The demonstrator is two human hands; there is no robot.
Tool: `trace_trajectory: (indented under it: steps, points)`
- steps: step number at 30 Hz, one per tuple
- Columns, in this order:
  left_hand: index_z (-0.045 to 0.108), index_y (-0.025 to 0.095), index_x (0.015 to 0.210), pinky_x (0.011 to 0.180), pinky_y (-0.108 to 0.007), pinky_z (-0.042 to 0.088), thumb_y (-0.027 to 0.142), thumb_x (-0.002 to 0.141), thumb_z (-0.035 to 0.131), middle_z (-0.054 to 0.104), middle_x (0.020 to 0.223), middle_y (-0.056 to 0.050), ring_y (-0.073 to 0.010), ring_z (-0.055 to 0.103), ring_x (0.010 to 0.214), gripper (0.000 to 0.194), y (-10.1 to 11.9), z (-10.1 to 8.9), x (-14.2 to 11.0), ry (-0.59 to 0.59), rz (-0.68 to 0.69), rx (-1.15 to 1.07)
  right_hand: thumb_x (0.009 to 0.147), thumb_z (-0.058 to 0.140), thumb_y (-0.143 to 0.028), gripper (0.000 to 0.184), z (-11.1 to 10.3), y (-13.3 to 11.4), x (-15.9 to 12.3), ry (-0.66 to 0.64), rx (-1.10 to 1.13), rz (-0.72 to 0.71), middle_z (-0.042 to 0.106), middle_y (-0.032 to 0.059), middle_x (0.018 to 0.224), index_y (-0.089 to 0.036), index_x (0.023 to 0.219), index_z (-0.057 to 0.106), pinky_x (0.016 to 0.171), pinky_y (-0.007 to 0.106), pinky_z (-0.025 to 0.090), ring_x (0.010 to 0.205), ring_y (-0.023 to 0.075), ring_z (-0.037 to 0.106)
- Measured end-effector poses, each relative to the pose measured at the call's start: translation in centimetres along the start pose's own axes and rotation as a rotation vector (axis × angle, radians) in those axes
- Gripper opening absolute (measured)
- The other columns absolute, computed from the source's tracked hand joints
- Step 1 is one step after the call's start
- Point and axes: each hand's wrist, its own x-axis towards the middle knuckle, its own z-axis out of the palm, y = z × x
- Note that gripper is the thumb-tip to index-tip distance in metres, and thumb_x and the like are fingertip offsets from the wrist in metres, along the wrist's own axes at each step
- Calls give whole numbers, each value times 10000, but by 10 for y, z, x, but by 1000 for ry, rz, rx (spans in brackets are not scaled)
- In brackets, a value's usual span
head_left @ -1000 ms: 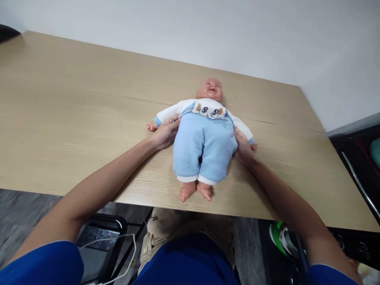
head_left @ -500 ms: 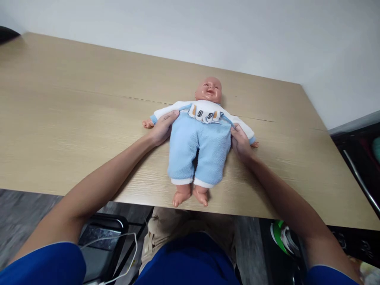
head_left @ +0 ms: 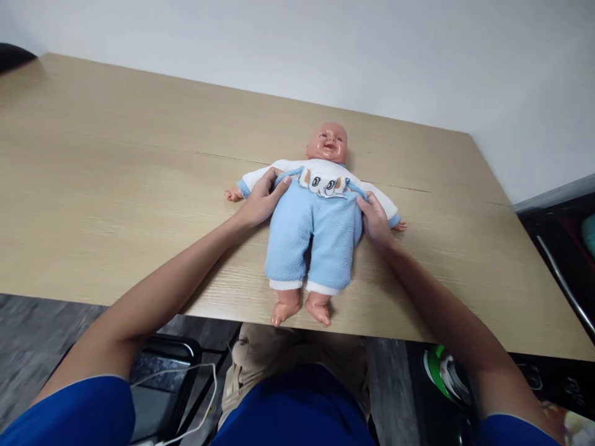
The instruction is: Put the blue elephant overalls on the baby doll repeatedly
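A baby doll point(head_left: 326, 144) lies on its back on a light wooden table point(head_left: 116, 186), head away from me, feet near the front edge. It wears a white top and fuzzy light-blue overalls point(head_left: 316, 232). My left hand point(head_left: 263, 199) is closed on the overalls' upper left edge, by the strap at the doll's shoulder. On the other side, my right hand point(head_left: 374, 218) pinches the upper right edge of the overalls beside the doll's arm.
The table runs back to a white wall. Below its front edge are my lap, a black chair point(head_left: 162, 371) with a white cable, and a green-and-white object point(head_left: 439, 368) on the floor. Dark furniture point(head_left: 562, 248) stands at the right.
The doll has slid a little toward me and its overalls now sit narrower. Both hands moved up from the doll's hips to the overalls' top edge near the shoulders.
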Motion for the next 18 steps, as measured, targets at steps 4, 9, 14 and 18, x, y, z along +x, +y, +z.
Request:
trace_trajectory:
  steps: [4, 9, 14, 18]
  points:
    - [647, 240, 1026, 876, -416, 496, 947, 1085, 629, 633, 932, -34, -241, 570, 881, 709, -6, -14, -4, -71, 4, 222, 1015, 723, -889, 626, -7, 3, -10, -3, -184, -42, 572, 1, 893, -304, 866, 559, 976, 437, 574, 900, 246, 545]
    - [675, 227, 1070, 912, -421, 528, 932, 1059, 696, 663, 981, -50, -255, 617, 931, 705, -2, -15, -11, -105, -120, 105, 977, 772, -867, 569, -4, 2, -17, -15, 7, 53, 799, 55, 1091, -311, 1094, 741, 1156, 518, 614, 1153, 325, 728]
    - [699, 235, 1143, 903, -380, 601, 850, 1012, 849, 720, 1014, -43, -234, 688, 964, 647, 5, 15, -17, 31, -247, -373, 936, 766, -815, 537, 8, -3, -15, 33, 325, 336, 895, 77, 1167, -354, 1212, 770, 1149, 515, 689, 1358, 359, 798]
    - [677, 250, 1064, 859, -367, 641, 825, 925, 962, 724, 969, -27, -224, 715, 923, 656, 9, 31, -16, 97, -255, -564, 864, 847, -788, 500, 14, -9, -13, 143, 357, 316, 895, 63, 1194, -362, 1115, 774, 1185, 532, 702, 1454, 361, 769]
